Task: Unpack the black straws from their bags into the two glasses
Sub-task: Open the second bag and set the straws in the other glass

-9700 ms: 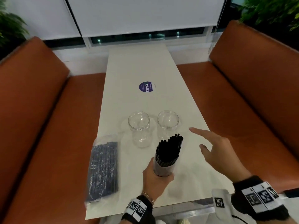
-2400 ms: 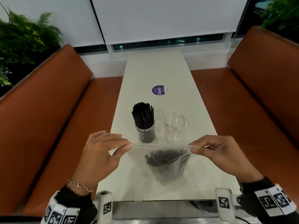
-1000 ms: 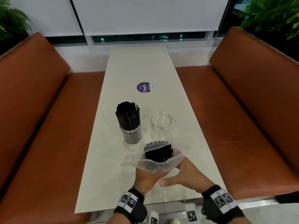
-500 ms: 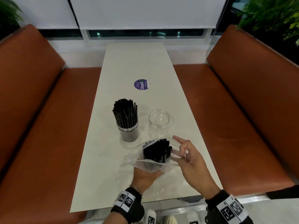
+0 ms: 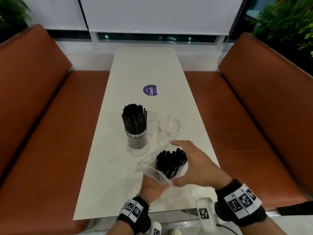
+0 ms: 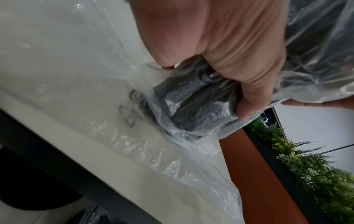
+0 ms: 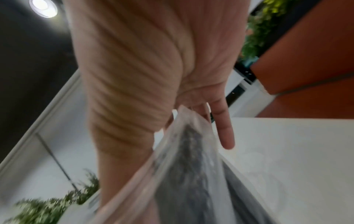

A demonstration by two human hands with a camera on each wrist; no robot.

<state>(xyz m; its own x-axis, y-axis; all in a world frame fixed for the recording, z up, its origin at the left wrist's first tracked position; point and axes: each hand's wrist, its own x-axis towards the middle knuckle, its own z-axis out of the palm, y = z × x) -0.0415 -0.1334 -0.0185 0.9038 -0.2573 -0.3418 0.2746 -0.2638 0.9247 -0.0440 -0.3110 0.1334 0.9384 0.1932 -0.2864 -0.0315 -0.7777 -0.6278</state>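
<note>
The left glass (image 5: 136, 133) stands full of black straws (image 5: 134, 117). Just to its right is the second glass (image 5: 168, 127), with nothing in it. Near the table's front edge my left hand (image 5: 152, 185) grips a clear bag (image 5: 149, 168) from below, squeezing the bundle of black straws (image 5: 169, 161) inside. The left wrist view shows that left hand (image 6: 229, 60) clenched on the bundle (image 6: 195, 109) through the plastic. My right hand (image 5: 191, 165) curls round the bag's open mouth, index finger behind, thumb in front. In the right wrist view the bag (image 7: 191, 174) rises against the right hand (image 7: 153, 68).
The narrow white table (image 5: 149, 68) carries a round purple sticker (image 5: 151, 90) beyond the glasses. Orange bench seats (image 5: 42, 133) flank it on both sides. A second crumpled clear bag (image 6: 153, 159) lies on the table under my left hand.
My right hand has moved from beside the bag onto its open mouth and now wraps round it. The left hand keeps its grip below.
</note>
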